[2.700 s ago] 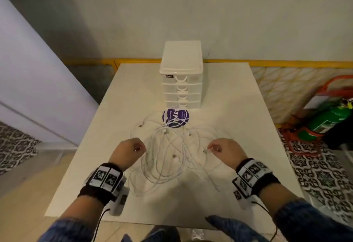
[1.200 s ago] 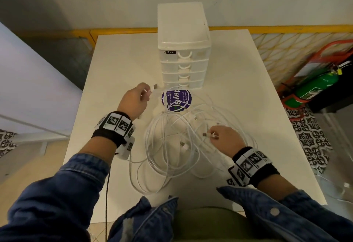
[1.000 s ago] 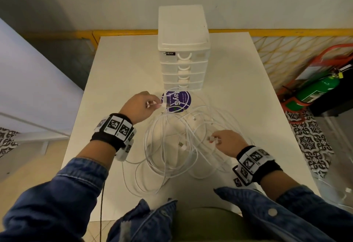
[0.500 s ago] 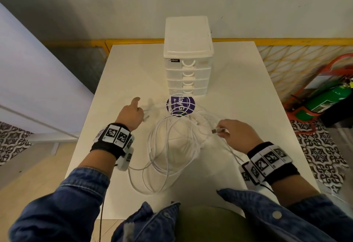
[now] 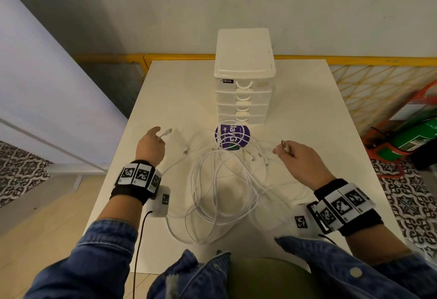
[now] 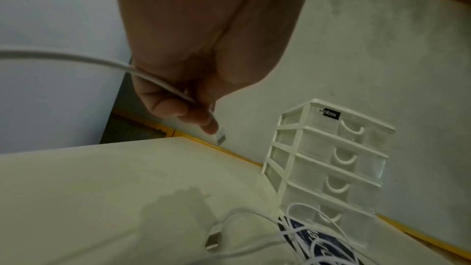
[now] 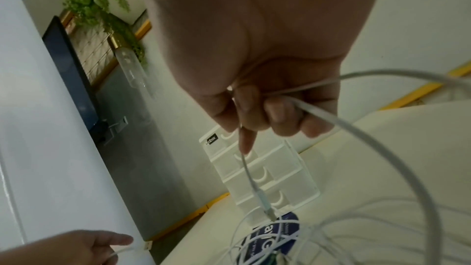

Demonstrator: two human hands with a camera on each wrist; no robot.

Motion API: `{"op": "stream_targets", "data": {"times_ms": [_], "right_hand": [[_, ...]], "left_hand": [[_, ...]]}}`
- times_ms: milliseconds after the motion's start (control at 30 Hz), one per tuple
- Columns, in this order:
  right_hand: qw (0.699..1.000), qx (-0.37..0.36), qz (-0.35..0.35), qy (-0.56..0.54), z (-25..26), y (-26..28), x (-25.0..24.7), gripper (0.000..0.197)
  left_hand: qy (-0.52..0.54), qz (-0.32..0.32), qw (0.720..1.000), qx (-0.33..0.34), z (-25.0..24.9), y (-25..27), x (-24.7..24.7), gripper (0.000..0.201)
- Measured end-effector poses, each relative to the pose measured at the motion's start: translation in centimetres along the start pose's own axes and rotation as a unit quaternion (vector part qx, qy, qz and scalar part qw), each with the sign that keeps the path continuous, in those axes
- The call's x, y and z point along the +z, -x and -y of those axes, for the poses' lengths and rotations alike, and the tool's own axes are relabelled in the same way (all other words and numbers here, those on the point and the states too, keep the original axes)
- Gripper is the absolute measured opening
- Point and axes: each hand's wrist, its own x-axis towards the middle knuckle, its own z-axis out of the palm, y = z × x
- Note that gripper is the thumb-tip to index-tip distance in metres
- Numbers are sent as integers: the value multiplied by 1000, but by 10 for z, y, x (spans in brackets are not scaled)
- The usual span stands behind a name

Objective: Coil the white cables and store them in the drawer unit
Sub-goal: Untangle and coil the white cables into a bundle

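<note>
Left hand: the left hand is raised over the left part of the table, knuckles up, wrist band toward the person.
Left fingers: the fingers are curled and pinch one white cable end; its metal plug sticks out just past the fingertips, pointing away from the person.
Left cable run: from the pinch the cord passes back under the palm and off toward the wrist.
Right hand: the right hand is held above the right side of the table, well apart from the left hand.
Right fingers: the fingers are curled round a white cord, and another cable end hangs from between them, its plug pointing down toward the table.
White cables: the white cables lie between the two hands as a loose tangle of overlapping loops, with several loose plugs near the right fingertips; none is coiled tight.
Drawer unit: the drawer unit stands upright beyond the fingers at the far side of the table, white frame, four clear drawers, all pushed in.
Purple disc: a purple disc with white lettering lies flat just in front of the lowest drawer, crossed by cable strands.
Sleeves: blue denim on both forearms.
</note>
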Motion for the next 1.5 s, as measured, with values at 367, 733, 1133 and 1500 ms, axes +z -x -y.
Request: {"op": "stream_targets", "data": {"times_ms": [367,733,1133,1500], "right_hand": [[987,23,20,-157,13,-12,10,23],[989,25,13,-146,22,-8,26,27],[972,-73,-5,-223,50,-4,35,22],[937,-148,-159,-272,119,-37,40,19]], "left_hand": [[12,3,1000,-8,5,-15,2,32],[-92,154,983,-40,-19,-33,64,51],[148,8,983,106,-30,-31,46,19],[422,172,866,205,-123,14,-15,9]]}}
